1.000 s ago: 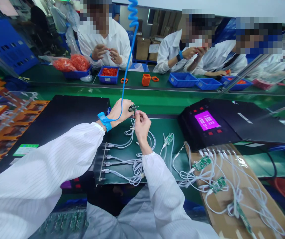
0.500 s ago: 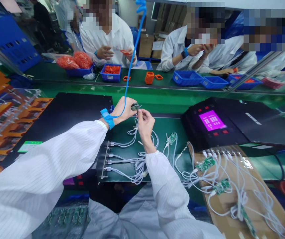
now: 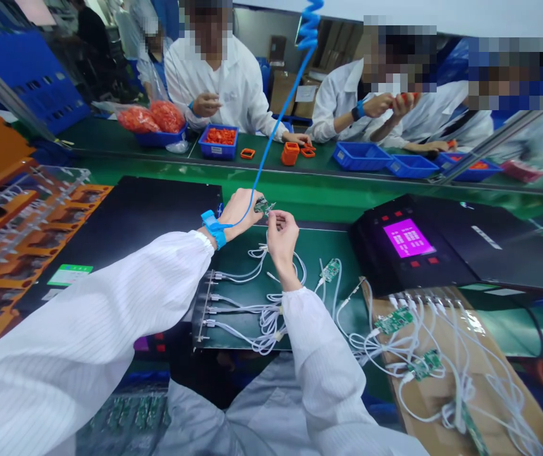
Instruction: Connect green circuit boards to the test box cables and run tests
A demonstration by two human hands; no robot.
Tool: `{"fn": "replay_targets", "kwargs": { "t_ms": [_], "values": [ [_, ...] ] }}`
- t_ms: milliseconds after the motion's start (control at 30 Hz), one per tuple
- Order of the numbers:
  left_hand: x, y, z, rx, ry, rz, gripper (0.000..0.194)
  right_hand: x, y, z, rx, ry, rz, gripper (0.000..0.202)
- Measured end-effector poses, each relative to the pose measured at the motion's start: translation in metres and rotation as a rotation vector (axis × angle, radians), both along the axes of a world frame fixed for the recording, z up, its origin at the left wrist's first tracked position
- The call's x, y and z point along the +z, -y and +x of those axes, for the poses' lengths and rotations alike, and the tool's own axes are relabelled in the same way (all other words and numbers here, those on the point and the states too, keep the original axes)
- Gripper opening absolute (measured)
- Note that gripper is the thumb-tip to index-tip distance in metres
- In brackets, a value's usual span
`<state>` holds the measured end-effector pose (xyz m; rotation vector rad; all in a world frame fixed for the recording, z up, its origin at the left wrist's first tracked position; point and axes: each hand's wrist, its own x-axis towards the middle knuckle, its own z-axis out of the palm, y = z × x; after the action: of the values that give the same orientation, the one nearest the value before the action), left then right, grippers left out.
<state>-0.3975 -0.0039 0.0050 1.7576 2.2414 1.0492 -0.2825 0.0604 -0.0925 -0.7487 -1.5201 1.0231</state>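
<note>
Over the green bench, my left hand is closed on a small green circuit board, holding it by its left side. The wrist wears a blue strap with a coiled blue cord. Facing it, my right hand pinches thumb and forefinger together just below the board's right edge. A white cable runs up to these fingertips; its plug end is hidden by the fingers. Below the hands, several white cables come out of the black box's metal port panel and lie bundled.
At right stands a black tester with a magenta screen. Circuit boards on cables lie on brown cardboard. An orange rack is at left. Across the bench, co-workers handle orange parts beside blue bins.
The view has shifted slightly, so most things sit a little further right and lower. My hands keep their hold on the board and cable. A co-worker's hand has reached to the orange frames opposite.
</note>
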Motion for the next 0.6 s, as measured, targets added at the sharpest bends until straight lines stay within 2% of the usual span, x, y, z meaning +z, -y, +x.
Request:
{"fn": "replay_targets", "kwargs": {
  "t_ms": [100,233,300,367,467,533,600],
  "values": [
    [0.003,0.001,-0.005,0.096,0.229,0.083,0.013,-0.005,-0.003,-0.020,-0.043,0.203,0.105,0.018],
    [0.009,0.001,-0.005,0.151,0.718,0.169,0.024,-0.016,0.007,-0.051,0.024,0.627,0.143,0.021],
    [0.013,0.001,-0.002,0.181,0.939,0.140,0.025,-0.020,0.015,-0.064,0.079,0.776,0.144,0.024],
    [0.017,0.001,0.001,0.164,1.100,0.060,0.026,-0.024,0.021,-0.071,0.141,0.829,0.156,0.022],
    [0.019,0.000,0.002,0.104,1.224,-0.084,0.029,-0.028,0.023,-0.059,0.232,0.844,0.210,0.022],
    [0.018,-0.001,0.001,0.117,1.298,-0.168,0.025,-0.029,0.016,-0.035,0.258,0.848,0.244,0.031],
    [0.015,-0.002,0.001,0.129,1.355,-0.234,0.016,-0.029,0.003,-0.003,0.238,0.859,0.239,0.025]
  ]
}}
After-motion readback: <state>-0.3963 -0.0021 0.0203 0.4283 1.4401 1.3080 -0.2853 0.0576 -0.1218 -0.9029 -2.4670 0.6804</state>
